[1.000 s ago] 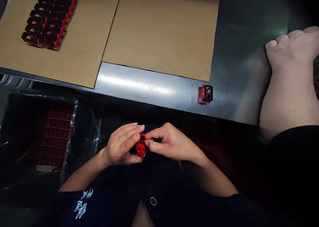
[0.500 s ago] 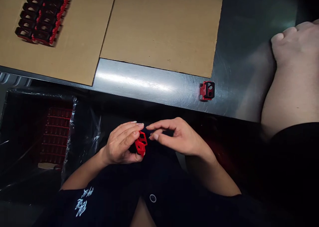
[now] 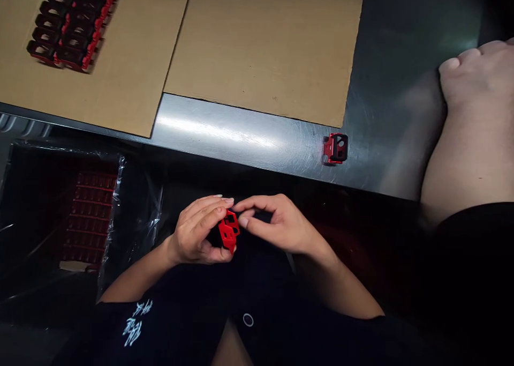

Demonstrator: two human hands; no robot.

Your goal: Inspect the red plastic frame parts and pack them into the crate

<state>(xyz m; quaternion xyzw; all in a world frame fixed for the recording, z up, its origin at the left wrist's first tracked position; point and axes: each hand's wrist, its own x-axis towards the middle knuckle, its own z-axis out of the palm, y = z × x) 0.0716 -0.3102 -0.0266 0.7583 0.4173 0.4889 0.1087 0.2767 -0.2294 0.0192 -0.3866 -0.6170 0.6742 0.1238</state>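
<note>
My left hand [image 3: 195, 232] is closed around a red plastic frame part [image 3: 228, 232] with cut-out openings, its thumb and fingers along the sides. From the right, my right hand [image 3: 277, 221] comes up against the same part. Its index fingertip is at the part's upper corner and its thumb is close to the edge. Those fingers are bent in a pinch, and whatever is between them is too small or hidden to make out. A similar red part with a black rim [image 3: 336, 148] stands apart on the metal table.
Rows of red and black parts [image 3: 74, 28] stand on a cardboard sheet [image 3: 124, 98]. A second cardboard sheet [image 3: 261, 50] lies on the metal table [image 3: 225, 133]. Lower left, a plastic-lined box [image 3: 116, 194] holds rows of red parts. Another person's forearm [image 3: 474, 141] rests at right.
My right hand has moved slightly left, bringing its thumb and index finger up to the red part. My left hand keeps its hold. The view has shifted a little.
</note>
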